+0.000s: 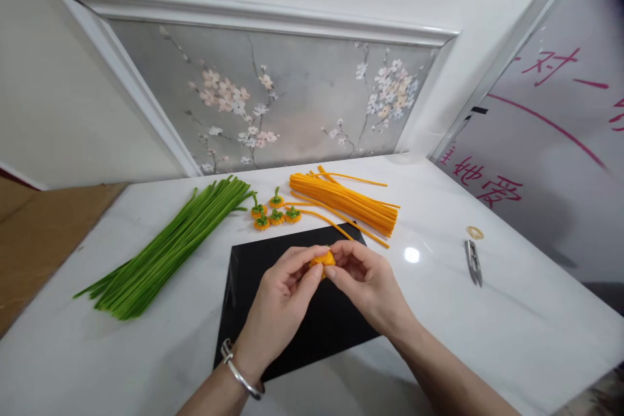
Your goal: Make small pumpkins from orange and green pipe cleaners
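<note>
I see the left hand [285, 292] and right hand [368, 283], angled inward, pinching a small orange piece [322, 261] above the black mat [331, 318]. Orange stems [346, 205] lie bundled toward the back edge of the white tabletop [511, 325], below a blossom-painted wall panel [312, 97].

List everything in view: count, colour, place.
Piece: 1, orange, pinched above the mat
Mat: 1, black, table centre
Ornaments: 5, orange with green tops, behind the mat
Green pipe cleaners: bundle, too many to count, left
Orange pipe cleaners: bundle plus loose ones, uncounted, behind the mat
Snips: 1, silvery, right
Band: 1, yellowish, beyond the snips
Table: 1, white, beneath
Floral panel: 1, grey, wall
Whiteboard: 1, red writing, right
Brown surface: 1, far left
Bracelet: 1, silver, left wrist
Left hand: 1, bare, on piece
Right hand: 1, bare, on piece
</note>
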`<state>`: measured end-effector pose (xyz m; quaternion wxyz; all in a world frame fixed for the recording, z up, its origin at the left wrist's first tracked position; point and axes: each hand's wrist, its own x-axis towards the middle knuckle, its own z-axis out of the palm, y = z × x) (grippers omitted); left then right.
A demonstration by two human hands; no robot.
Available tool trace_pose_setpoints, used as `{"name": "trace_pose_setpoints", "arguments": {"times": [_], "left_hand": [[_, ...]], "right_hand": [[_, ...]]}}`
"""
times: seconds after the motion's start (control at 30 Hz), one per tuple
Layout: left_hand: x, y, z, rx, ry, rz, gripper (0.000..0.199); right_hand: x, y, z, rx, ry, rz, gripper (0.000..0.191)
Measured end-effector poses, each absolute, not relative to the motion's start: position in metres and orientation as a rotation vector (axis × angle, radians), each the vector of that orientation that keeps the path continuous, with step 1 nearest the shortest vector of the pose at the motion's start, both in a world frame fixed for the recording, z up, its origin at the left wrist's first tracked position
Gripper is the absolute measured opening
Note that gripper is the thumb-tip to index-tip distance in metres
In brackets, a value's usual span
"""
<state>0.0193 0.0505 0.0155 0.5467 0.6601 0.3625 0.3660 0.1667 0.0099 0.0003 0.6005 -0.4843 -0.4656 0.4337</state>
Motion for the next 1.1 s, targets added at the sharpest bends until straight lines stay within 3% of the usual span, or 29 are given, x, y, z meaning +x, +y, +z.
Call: {"name": "trace_pose_setpoints", "arguments": {"times": [0.13, 0.4, 0.53, 0.67, 0.83, 1.1], "left_hand": [[0.018, 0.055, 0.016, 1.482, 0.78, 0.79, 0.033], [0.017, 0.056, 0.018, 1.522, 0.833, 0.829, 0.032], [0.02, 0.052, 0.021, 1.654, 0.847, 0.839, 0.025], [0.021, 0.049, 0.022, 1.52, 0.809, 0.86, 0.034], [0.019, 0.048, 0.021, 1.715, 0.908, 0.937, 0.019], [0.022, 0.043, 0.023, 1.485, 0.996, 0.938, 0.017]], "right_hand": [[0.169, 0.01, 0.002, -1.135, -1.078, 1.009, 0.02], [0.166, 0.006, 0.008, -1.117, -1.096, 1.022, 0.027], [0.167, 0.005, 0.011, -1.133, -1.108, 0.971, 0.017], [0.169, 0.004, 0.01, -1.282, -1.259, 0.719, 0.011], [0.167, 0.005, 0.009, -1.331, -1.377, 0.501, 0.009], [0.164, 0.005, 0.004, -1.315, -1.358, 0.483, 0.013]]}}
